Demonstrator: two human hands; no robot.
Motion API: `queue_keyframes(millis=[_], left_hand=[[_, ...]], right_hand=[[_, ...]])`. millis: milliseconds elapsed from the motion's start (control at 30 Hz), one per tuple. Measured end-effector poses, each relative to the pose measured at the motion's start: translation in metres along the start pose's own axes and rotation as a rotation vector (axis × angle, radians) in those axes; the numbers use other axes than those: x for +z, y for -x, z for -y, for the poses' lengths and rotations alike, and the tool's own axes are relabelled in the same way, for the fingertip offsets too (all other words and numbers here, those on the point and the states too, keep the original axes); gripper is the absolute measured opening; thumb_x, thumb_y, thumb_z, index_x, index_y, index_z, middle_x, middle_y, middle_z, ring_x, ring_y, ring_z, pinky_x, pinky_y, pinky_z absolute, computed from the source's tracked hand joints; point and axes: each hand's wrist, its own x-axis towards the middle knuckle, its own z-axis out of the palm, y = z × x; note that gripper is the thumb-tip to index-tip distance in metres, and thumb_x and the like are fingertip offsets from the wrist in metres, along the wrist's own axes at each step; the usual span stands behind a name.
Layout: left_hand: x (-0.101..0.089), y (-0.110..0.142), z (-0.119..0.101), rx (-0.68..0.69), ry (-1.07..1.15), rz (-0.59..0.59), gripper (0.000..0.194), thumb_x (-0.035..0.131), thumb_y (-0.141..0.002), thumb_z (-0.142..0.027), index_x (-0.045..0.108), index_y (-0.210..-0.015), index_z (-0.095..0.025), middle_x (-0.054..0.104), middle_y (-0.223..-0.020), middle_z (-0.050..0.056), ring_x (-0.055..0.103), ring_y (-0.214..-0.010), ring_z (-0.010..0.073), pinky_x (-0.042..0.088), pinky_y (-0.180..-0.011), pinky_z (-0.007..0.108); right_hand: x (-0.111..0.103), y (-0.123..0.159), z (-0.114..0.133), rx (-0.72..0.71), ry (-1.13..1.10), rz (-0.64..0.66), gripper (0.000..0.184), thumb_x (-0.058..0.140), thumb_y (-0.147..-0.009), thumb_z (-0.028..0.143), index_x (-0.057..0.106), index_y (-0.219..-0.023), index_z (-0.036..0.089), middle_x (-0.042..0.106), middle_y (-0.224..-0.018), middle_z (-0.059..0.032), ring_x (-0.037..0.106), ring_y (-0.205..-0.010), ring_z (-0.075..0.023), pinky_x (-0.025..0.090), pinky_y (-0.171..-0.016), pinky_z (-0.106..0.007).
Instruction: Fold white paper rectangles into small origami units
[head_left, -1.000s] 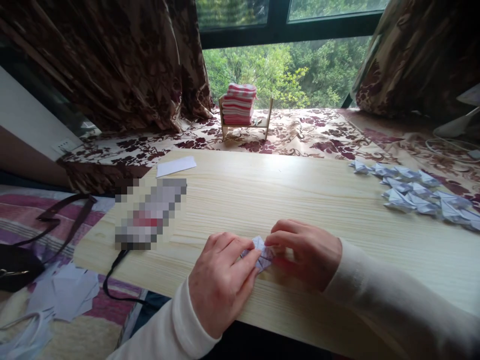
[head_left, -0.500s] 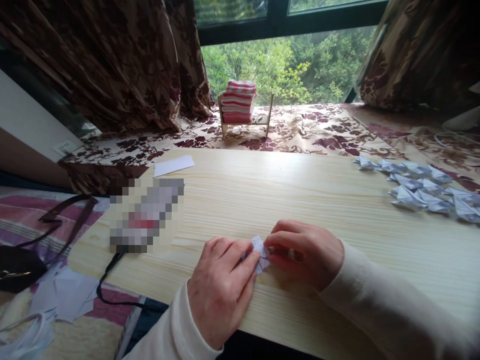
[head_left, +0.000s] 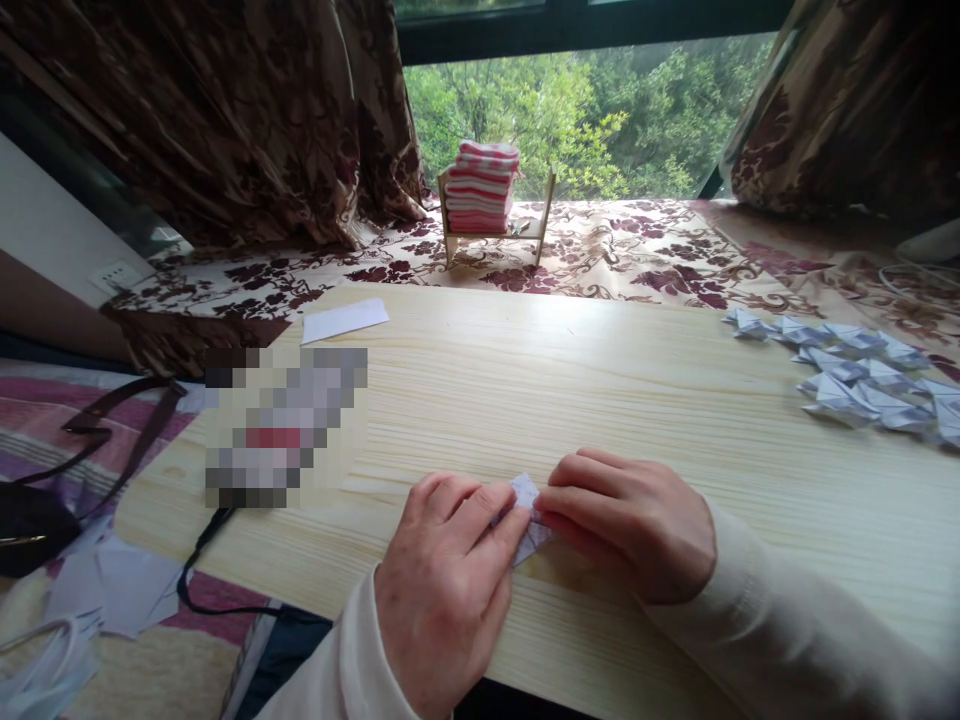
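Note:
A small folded piece of white paper (head_left: 529,541) with faint markings lies on the light wooden table (head_left: 465,400), close to its front edge. My left hand (head_left: 454,575) presses on its left side, thumb and fingers closed together on it. From the right, my right hand (head_left: 630,515) pinches the paper's right edge with its fingertips. Part of the paper is hidden under the fingers of both hands.
Several folded white paper pieces (head_left: 844,395) stand in rows at the table's right. A blurred-out object (head_left: 289,430) with a black strap lies at left, near a white paper strip (head_left: 345,320). Behind, a small wooden rack holds folded red-and-white cloths (head_left: 480,190).
My right hand's fingers have drawn closer together at the paper, and more of its lower part shows. The camera view has tilted down slightly.

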Motion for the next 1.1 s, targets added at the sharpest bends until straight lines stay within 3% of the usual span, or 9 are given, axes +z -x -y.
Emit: queue_keyframes(millis=[300,500,767,1100], left_hand=[[0.0,0.0,0.001,0.011,-0.022,0.019,0.031,0.044,-0.08,-0.009,0.06,-0.105,-0.015,0.062,-0.106,0.006,0.05,-0.092,0.0209,0.036,-0.088,0.042],[0.001,0.003,0.002,0.023,-0.019,0.013,0.032,0.044,-0.079,-0.009,0.06,-0.107,-0.014,0.062,-0.109,0.006,0.05,-0.093,0.0221,0.034,-0.09,0.044],[0.005,0.006,0.001,0.0,-0.01,-0.049,0.029,0.044,-0.081,-0.01,0.06,-0.105,-0.015,0.063,-0.108,0.005,0.051,-0.092,0.0223,0.031,-0.094,0.046],[0.002,0.004,0.002,0.014,-0.016,0.005,0.031,0.042,-0.081,-0.013,0.061,-0.105,-0.016,0.063,-0.11,0.006,0.051,-0.093,0.0226,0.029,-0.096,0.047]], right_hand=[[-0.004,-0.003,0.002,-0.001,0.048,0.088,0.027,0.035,-0.09,0.018,0.061,-0.082,0.017,0.057,-0.075,-0.0045,0.044,-0.067,-0.0145,0.034,-0.057,-0.026],[-0.003,-0.007,0.002,0.102,-0.065,0.131,0.025,0.035,-0.088,0.017,0.058,-0.08,0.015,0.053,-0.073,-0.0046,0.043,-0.066,-0.0137,0.033,-0.056,-0.025],[-0.001,-0.013,0.007,0.177,-0.018,0.146,0.027,0.034,-0.088,0.017,0.056,-0.074,0.014,0.052,-0.069,-0.0043,0.045,-0.065,-0.0138,0.033,-0.057,-0.026],[0.0,-0.014,0.008,0.184,0.02,0.139,0.022,0.036,-0.086,0.015,0.052,-0.07,0.015,0.05,-0.069,-0.0032,0.043,-0.063,-0.0135,0.031,-0.056,-0.026]])
